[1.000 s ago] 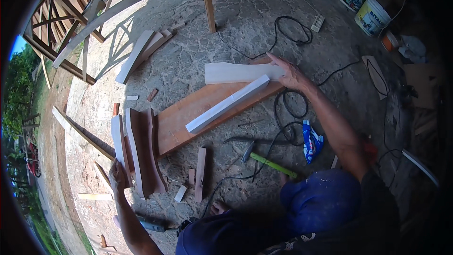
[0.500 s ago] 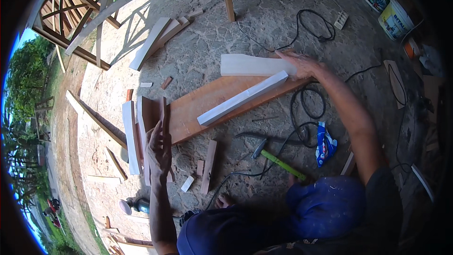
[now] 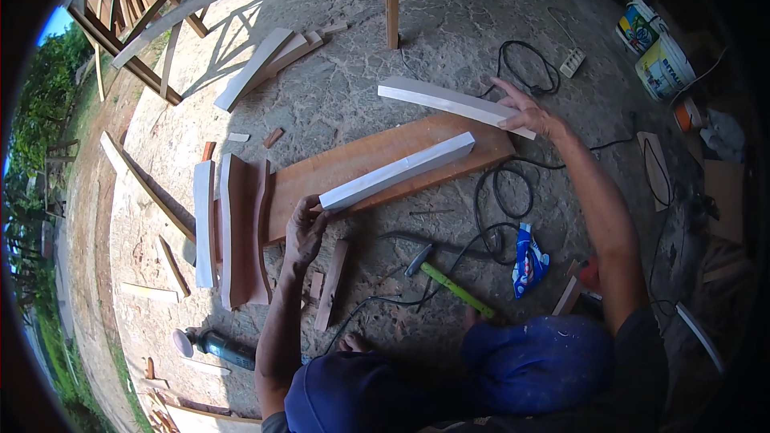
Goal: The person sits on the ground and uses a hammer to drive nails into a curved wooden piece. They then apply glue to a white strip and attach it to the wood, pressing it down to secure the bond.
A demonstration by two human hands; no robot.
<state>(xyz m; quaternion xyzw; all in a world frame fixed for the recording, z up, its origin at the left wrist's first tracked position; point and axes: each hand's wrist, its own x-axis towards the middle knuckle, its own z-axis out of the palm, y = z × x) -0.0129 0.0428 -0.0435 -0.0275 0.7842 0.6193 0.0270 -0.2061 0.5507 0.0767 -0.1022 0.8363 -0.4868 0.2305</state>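
My right hand (image 3: 528, 115) grips the right end of a pale wooden piece (image 3: 449, 103), its thumb and fingers around the edge. That piece is tilted over the far edge of a long reddish-brown board (image 3: 365, 162). A second pale wooden bar (image 3: 397, 170) lies slantwise along the board's near side. At its left end, my left hand (image 3: 306, 231) closes on the bar with thumb and fingertips. Left of this hand, shaped wooden pieces with curved edges (image 3: 245, 232) stand next to the board's left end, beside another pale curved piece (image 3: 205, 224).
A green-handled hammer (image 3: 457, 290), a blue-and-white packet (image 3: 529, 263) and a looped black cable (image 3: 513, 184) lie near my knees. A power tool (image 3: 224, 347) rests at lower left. Far off are stacked boards (image 3: 269, 64), a wooden frame (image 3: 391, 8) and buckets (image 3: 664, 64).
My left hand has left the curved pieces and moved right to the near bar's end. My right hand has tilted the far pale piece, so its narrow edge now shows.
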